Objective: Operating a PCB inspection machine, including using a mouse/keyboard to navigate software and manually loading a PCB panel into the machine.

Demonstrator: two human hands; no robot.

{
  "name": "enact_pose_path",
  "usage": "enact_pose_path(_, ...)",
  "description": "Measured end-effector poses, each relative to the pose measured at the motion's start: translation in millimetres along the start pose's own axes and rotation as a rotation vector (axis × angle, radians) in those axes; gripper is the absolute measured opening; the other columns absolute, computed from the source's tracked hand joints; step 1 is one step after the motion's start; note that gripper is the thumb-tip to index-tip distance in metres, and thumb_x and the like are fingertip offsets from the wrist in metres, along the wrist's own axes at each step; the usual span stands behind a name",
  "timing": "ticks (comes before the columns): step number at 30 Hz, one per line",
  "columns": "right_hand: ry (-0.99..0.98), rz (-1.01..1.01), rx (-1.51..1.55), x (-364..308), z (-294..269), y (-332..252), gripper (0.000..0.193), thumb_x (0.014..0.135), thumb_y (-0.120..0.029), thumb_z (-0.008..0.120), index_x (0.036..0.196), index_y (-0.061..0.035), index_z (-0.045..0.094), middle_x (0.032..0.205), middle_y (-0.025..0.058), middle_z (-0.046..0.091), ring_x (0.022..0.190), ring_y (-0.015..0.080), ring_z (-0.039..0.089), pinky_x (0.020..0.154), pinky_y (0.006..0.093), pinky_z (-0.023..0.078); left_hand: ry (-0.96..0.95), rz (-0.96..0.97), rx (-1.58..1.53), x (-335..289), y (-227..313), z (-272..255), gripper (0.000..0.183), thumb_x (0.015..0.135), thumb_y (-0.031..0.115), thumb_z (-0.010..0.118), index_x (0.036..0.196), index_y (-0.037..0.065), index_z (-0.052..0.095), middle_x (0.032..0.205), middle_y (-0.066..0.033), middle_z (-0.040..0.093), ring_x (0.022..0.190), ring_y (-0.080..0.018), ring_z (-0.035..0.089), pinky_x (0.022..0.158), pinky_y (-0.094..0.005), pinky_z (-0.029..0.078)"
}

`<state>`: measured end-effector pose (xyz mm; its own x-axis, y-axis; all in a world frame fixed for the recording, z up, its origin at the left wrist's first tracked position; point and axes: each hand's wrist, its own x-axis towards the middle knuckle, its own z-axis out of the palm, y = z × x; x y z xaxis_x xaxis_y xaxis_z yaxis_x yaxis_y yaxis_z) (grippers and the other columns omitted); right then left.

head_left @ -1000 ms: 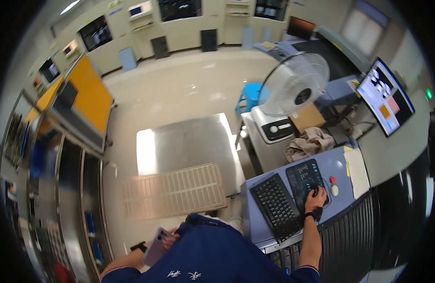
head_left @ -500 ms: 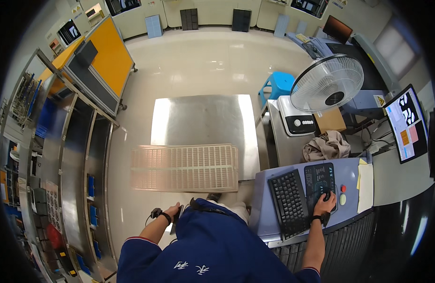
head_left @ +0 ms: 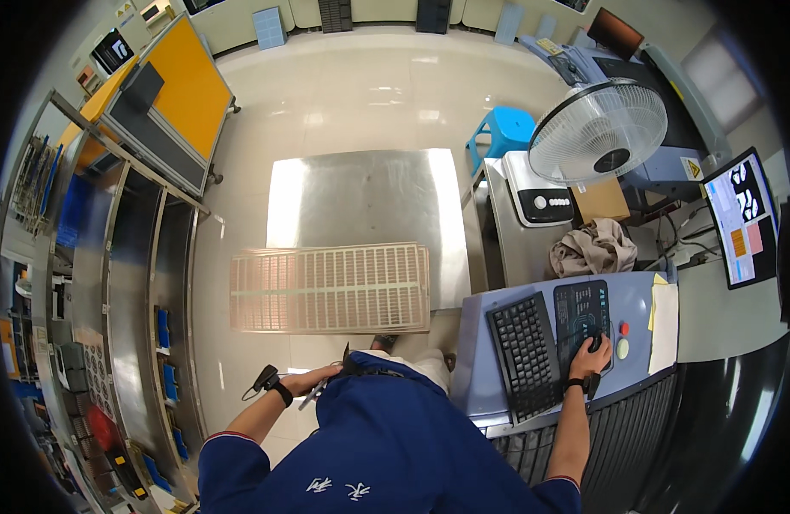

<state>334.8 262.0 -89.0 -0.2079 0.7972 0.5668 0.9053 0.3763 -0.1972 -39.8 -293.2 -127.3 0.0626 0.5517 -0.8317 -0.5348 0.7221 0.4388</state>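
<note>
My right hand [head_left: 588, 360] is closed over a black computer mouse [head_left: 594, 343] on a dark patterned mat [head_left: 581, 310]. Left of the mat lies a black keyboard [head_left: 524, 355]. At my waist, my left hand [head_left: 313, 378] is against the front of my blue shirt, with its fingertips partly hidden. A thin greyish thing [head_left: 309, 397] shows just below that hand; whether the fingers grip it is unclear. A small black device with a cable [head_left: 265, 379] is by the left wrist. Pale slotted panels [head_left: 330, 289] lie stacked on the metal table [head_left: 369, 193] in front of me.
A lit monitor [head_left: 742, 218] stands at the right, above the blue-grey console [head_left: 489, 300] with red and green buttons. Beyond are a crumpled cloth [head_left: 593, 248], a fan [head_left: 600, 133] and a blue stool [head_left: 501, 137]. Metal shelving [head_left: 142, 265] runs along the left.
The view has shifted, so the table and panels sit higher in the picture. My left hand has moved in against my waist. My right hand stays on the mouse.
</note>
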Motion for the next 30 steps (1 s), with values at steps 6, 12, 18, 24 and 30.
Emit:
enact_pose_path(6,-0.031,0.033,-0.003,-3.6,9.0,10.0,0.036,0.088,-0.018,0.065,0.121,-0.0039,0.061,0.123,0.0185,0.059,0.113,0.0386,0.055,0.097,0.0487,0.045,-0.106,-0.214,0.331,-10.2,23.6,-11.8,0.078,0.090,0.071,0.045,0.146,0.017,0.045,0.128,-0.0040,0.055,0.098,-0.0167,0.055,0.066,-0.0315,0.051)
enact_pose_path(12,0.010,-0.036,-0.023,7.6,-2.2,11.0,0.040,0.094,-0.025,0.060,0.124,0.0011,0.059,0.126,0.0244,0.057,0.117,0.0430,0.053,0.101,0.0498,0.042,-0.042,0.438,0.706,96.5,-82.0,-40.4,0.060,0.102,0.045,0.034,0.127,-0.003,0.059,0.124,-0.0137,0.064,0.107,-0.0247,0.058,0.095,-0.0349,0.045)
enact_pose_path(18,0.352,0.256,0.348,7.4,-88.5,-74.1,0.036,0.100,-0.020,0.052,0.122,0.0080,0.058,0.121,0.0230,0.061,0.113,0.0353,0.057,0.098,0.0441,0.045,0.081,-0.188,0.359,-1.3,-22.4,0.8,0.064,0.091,0.056,0.048,0.131,0.006,0.054,0.106,-0.0156,0.066,0.103,-0.0281,0.064,0.081,-0.0492,0.057)
enact_pose_path(24,-0.366,0.191,0.790,-125.5,-88.1,-272.1,0.018,0.095,-0.014,0.059,0.099,-0.0008,0.070,0.093,0.0100,0.070,0.091,0.0219,0.063,0.083,0.0346,0.050,0.204,0.090,0.578,-9.2,-58.4,6.1,0.052,0.091,0.041,0.052,0.131,0.009,0.055,0.094,-0.0169,0.069,0.079,-0.0277,0.069,0.066,-0.0380,0.058)
enact_pose_path(30,-0.848,0.404,0.717,-225.5,29.6,-310.1,0.052,0.090,-0.044,0.068,0.115,0.0017,0.065,0.113,0.0192,0.066,0.105,0.0311,0.063,0.092,0.0413,0.049,0.860,0.337,0.305,-18.4,-60.2,-37.8,0.043,0.092,0.040,0.061,0.092,-0.001,0.073,0.075,-0.0170,0.070,0.071,-0.0251,0.069,0.069,-0.0370,0.053)
